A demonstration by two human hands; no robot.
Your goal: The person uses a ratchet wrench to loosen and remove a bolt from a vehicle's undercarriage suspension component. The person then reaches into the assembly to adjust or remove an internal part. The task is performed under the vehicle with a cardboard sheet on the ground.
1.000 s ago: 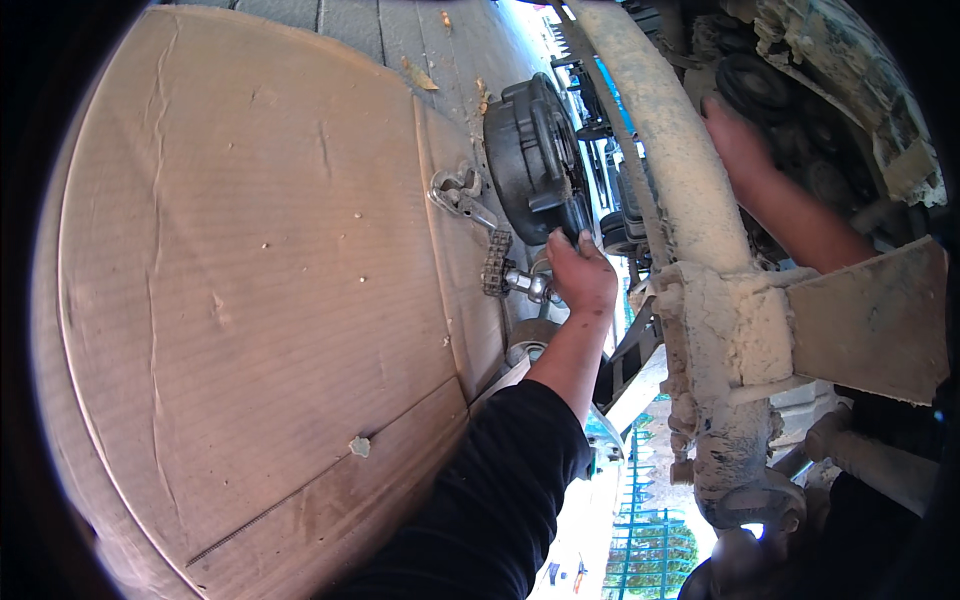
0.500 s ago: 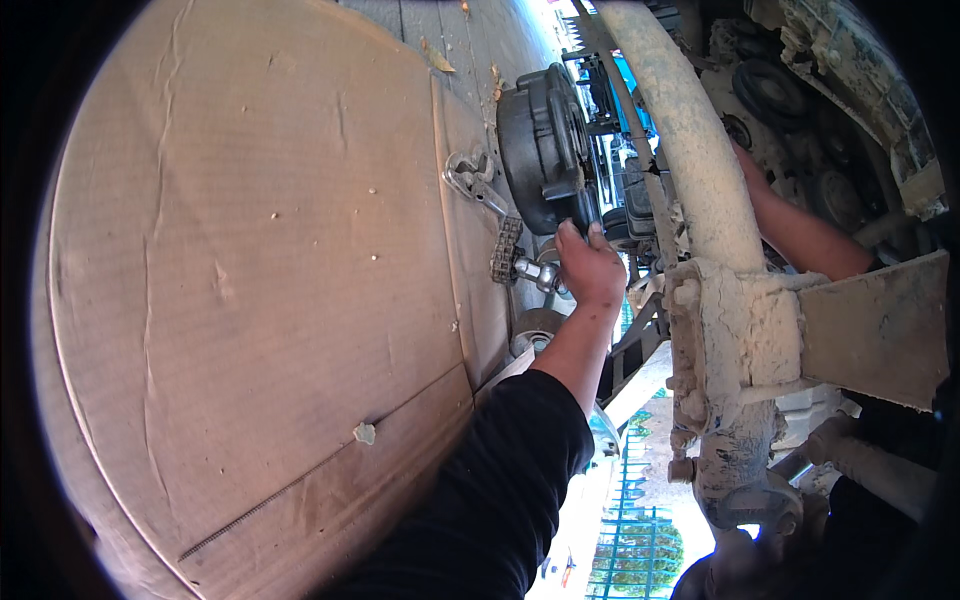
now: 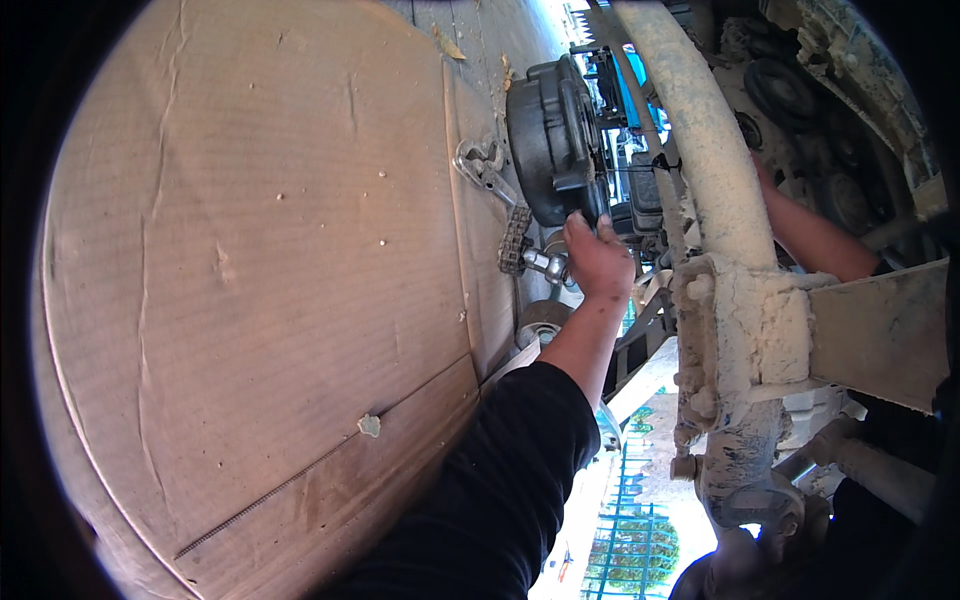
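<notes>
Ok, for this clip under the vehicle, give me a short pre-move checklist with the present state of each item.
1. Left hand on the black round housing: ok, its fingers reach the lower edge.
2. Firmness of that grip: cannot tell, fingertips hidden.
3. Right hand placement: cannot tell, only the right forearm shows; the hand is behind the muddy beam.
4. Chain wrench within reach: ok, it lies on the cardboard beside the housing.
5. Metal socket piece accessible: ok, just left of the left hand.
</notes>
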